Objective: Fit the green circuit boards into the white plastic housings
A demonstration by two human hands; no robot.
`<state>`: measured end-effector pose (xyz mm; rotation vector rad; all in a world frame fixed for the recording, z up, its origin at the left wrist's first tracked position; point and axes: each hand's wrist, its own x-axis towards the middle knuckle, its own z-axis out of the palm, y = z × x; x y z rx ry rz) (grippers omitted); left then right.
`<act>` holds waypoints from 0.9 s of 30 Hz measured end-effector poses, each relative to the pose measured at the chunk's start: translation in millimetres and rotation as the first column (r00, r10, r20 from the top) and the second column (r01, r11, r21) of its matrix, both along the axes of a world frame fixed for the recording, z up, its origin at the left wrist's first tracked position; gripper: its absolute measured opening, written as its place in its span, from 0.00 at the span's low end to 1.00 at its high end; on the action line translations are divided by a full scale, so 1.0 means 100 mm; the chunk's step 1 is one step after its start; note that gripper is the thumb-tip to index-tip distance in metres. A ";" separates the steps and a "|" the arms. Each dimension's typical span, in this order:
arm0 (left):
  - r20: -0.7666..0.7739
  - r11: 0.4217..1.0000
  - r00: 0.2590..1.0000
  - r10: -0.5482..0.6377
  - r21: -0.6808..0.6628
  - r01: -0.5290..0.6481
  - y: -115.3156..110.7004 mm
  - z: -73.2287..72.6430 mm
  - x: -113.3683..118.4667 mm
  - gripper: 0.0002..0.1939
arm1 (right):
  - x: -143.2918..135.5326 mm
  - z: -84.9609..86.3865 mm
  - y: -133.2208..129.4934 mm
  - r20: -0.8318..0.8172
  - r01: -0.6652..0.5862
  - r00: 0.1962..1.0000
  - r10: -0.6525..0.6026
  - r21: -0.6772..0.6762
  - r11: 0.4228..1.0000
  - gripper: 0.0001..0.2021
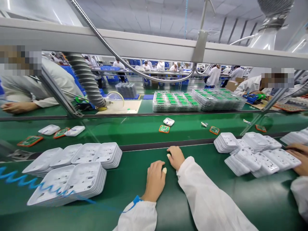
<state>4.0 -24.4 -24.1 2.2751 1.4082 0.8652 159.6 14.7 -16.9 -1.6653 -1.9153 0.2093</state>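
My left hand [155, 179] rests on the green work surface [134, 192], its fingers loosely bent and nothing seen in it. A pale finger cot covers its thumb, and a blue strap [136, 200] with a coiled cord circles the wrist. Just ahead and to the right, my right hand [176, 157] lies near the conveyor's dark edge, fingers stretched forward, also with a cot on the thumb and holding nothing visible. White plastic housings stand stacked to the left [83, 176]; more housing stacks [260, 157] lie to the right. Both hands are apart from these stacks.
Beyond a dark rail [149, 145] runs a green conveyor belt [130, 128] carrying orange-edged circuit boards [164, 129] and a white housing [168, 121]. Clear trays of green boards [176, 102] stand behind. A co-worker's hand [298, 157] touches the right stacks. A metal bar [144, 40] crosses overhead.
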 end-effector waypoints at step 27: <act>0.040 0.976 0.993 -0.112 -0.183 0.117 0.16 0.15 0.13 0.10 | 1.71 0.06 1.63 0.393 0.493 0.802 -0.451 -0.008 0.870 0.14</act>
